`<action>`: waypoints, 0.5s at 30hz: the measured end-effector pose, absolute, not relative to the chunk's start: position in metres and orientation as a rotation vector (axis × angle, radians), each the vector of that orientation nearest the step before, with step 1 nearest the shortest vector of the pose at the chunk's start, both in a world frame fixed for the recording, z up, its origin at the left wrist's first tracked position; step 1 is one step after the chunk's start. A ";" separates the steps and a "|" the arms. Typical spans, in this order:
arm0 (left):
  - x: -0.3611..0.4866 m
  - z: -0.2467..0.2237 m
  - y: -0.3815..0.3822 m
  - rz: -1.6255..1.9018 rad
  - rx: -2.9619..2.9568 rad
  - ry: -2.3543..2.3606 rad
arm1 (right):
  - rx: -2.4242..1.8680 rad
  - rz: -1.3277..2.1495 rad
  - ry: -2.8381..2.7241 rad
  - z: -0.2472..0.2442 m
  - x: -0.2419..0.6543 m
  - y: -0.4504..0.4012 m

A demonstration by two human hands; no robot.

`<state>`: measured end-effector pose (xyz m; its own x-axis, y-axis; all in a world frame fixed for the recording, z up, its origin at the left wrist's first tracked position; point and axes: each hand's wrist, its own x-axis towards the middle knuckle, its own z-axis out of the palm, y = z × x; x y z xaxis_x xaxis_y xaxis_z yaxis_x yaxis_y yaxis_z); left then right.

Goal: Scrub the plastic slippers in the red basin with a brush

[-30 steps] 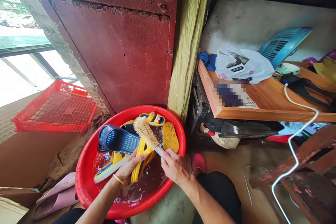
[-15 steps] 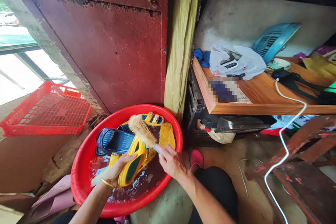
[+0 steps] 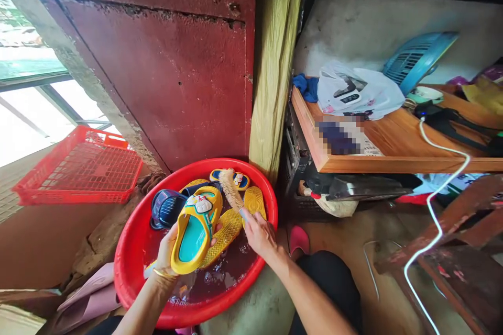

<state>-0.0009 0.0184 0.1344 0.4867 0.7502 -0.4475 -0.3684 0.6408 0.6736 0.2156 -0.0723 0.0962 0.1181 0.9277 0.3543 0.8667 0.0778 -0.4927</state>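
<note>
Your left hand (image 3: 168,248) is wrapped round a yellow slipper (image 3: 194,241) from its left side, with the fingers curled underneath and their tips showing past the right edge. You hold this slipper above the red tub (image 3: 124,277), with its green inner sole turned up and its strap, which carries a raised cartoon figure, pointing away from you. Your right hand (image 3: 259,233) is closed round the pale blue handle of a brush (image 3: 231,191). The bristles point away from you, just to the right of the strap; you cannot tell from this angle whether they touch it.

In the tub, dark water (image 3: 231,275) with some suds lies round the other footwear. A dark blue slipper (image 3: 167,209) sits to the left of the one you hold, a yellow one with its patterned sole up (image 3: 254,204) lies by the right wall, and another with a cartoon figure (image 3: 239,180) rests at the far side, partly behind the brush.

The step in hand looks like scrubbing, with the upper face of the slipper now presented. The next move likely calls for a steady left grip while you bring the bristles across onto the strap or inner sole, working round the raised figure.
</note>
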 end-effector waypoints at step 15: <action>-0.001 0.152 0.039 1.099 0.514 0.948 | -1.555 0.267 -1.853 0.115 0.211 -0.096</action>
